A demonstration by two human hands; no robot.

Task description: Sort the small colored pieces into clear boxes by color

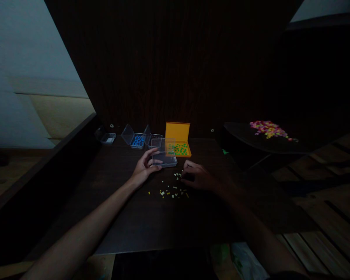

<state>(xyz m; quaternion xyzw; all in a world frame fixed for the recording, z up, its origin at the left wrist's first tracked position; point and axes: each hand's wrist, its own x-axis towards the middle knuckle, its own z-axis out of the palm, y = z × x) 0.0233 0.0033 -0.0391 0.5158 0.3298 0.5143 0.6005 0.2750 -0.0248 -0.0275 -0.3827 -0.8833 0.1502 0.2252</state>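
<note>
My left hand (pixel 144 169) grips the left side of a clear plastic box (pixel 170 165), thumb at the front and fingers behind. The box's lid stands raised, and no pieces can be made out inside. My right hand (pixel 198 177) is just right of the box, its fingers curled together at the edge of some small white pieces (pixel 162 193); whatever the fingertips pinch is hidden. Several little yellow pieces (pixel 168 193) lie scattered among the white ones on the dark wooden table (pixel 128 229).
Behind the clear box stands an open yellow case (pixel 177 132) with green pieces (pixel 181 149). Left of it are a clear box (pixel 154 136), a box of blue pieces (pixel 138 140) and a small clear box (pixel 108 138). Colourful beads (pixel 270 129) lie on a dark surface at right.
</note>
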